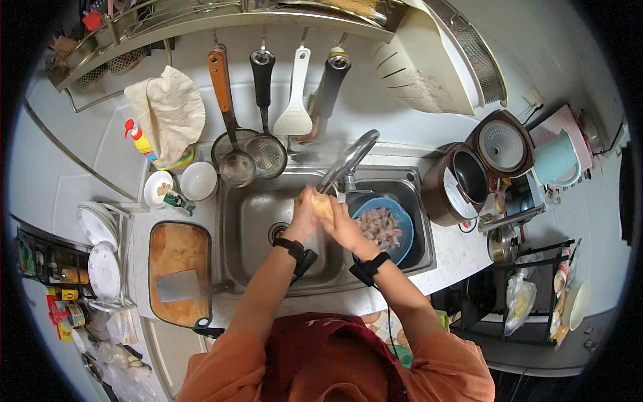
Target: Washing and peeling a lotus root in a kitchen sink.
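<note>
Both my hands meet under the curved metal faucet (pixel 351 156), above the steel sink basin (pixel 251 241). Between them is a pale yellow lump of food (pixel 323 206), possibly a root vegetable; its exact kind is unclear. My left hand (pixel 303 218) grips its left side, and my right hand (pixel 346 228) has its fingers against the right side. Water seems to run down below the hands. In the smaller right basin, a blue plastic bowl (pixel 409 233) holds chopped pale-pink meat (pixel 379 227), close beside my right hand.
Left of the sink, a cleaver (pixel 178 286) lies on a wooden cutting board (pixel 181 246), its handle reaching towards the sink rim. A white bowl (pixel 199 181) stands behind the board. An open rice cooker (pixel 444 191) sits to the right. Ladles (pixel 237 168) hang behind the basin.
</note>
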The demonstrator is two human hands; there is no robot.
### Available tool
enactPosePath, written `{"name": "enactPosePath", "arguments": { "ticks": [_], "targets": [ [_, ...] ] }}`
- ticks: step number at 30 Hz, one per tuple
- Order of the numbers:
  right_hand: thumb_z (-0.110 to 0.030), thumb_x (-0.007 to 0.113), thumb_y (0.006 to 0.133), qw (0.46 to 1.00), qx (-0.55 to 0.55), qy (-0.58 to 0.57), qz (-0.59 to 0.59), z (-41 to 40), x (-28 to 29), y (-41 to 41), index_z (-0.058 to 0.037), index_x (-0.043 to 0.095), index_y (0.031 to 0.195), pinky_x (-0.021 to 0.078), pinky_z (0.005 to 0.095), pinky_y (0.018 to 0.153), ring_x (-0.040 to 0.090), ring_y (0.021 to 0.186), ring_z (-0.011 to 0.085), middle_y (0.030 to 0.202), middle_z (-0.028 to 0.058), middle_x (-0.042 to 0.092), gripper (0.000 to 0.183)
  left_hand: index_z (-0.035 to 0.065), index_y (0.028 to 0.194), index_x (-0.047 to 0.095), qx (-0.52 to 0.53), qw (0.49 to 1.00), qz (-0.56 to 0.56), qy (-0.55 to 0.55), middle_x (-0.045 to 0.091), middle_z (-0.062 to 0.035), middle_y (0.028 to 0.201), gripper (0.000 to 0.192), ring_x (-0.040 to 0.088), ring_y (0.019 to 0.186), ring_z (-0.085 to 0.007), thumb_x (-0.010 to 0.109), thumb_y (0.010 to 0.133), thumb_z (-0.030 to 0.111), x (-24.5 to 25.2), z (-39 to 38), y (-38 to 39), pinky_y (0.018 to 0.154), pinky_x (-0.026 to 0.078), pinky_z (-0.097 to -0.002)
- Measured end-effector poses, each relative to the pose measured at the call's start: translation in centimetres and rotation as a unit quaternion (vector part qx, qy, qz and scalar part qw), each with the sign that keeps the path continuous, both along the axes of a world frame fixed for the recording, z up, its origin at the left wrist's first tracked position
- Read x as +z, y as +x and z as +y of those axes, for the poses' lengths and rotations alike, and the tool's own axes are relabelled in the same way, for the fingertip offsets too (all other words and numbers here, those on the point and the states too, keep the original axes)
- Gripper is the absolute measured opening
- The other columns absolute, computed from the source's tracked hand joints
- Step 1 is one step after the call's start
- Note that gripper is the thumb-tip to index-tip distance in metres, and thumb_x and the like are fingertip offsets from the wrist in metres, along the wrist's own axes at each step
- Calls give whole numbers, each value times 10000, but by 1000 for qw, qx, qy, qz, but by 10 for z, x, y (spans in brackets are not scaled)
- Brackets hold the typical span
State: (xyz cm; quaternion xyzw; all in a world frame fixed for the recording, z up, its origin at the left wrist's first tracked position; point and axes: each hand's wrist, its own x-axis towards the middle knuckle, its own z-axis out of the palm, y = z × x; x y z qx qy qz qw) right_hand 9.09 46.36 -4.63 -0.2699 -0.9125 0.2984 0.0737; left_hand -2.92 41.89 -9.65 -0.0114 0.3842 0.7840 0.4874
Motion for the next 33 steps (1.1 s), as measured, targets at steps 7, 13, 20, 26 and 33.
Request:
{"name": "enactPosePath", "arguments": {
  "ticks": [7,13,20,26,33],
  "targets": [
    [-237,603,708,997,-70,45,-1,-6,8,2,-31,271,1242,440,408,721,532,829,409,1041,207,445,662,67,1102,422,30,999,39,11,507,-66,999,320,522,900,-207,484,859,266,14,-12,-2,766,448,-351],
    [-155,640,679,890,31,-433,140,26,-10,1,-5,383,1083,443,286,615,547,700,213,797,77,525,501,25,1167,361,-7,990,131,54,468,-75,1061,363,468,987,-178,500,851,138,28,-27,2,850,394,-321],
    [-132,631,712,854,55,-513,71,40,-13,19,-28,387,1090,420,218,553,512,647,99,839,50,518,462,31,1202,333,-106,992,57,48,448,-82,1082,501,452,1010,-182,594,781,109,15,-21,1,845,396,-308],
    [-116,661,607,999,15,38,-1,16,-2,17,-100,329,1208,446,398,697,530,848,355,986,193,491,687,31,1081,445,-53,996,64,-19,509,-84,971,340,532,869,-193,543,796,189,-3,-10,-5,705,466,-326],
    [-164,640,634,979,29,198,29,17,-11,25,-98,358,1195,456,398,685,552,807,355,979,196,497,631,30,956,502,-76,992,-4,-96,540,-81,914,210,546,822,-182,463,847,206,14,-10,-8,698,476,-313]
  ]
}}
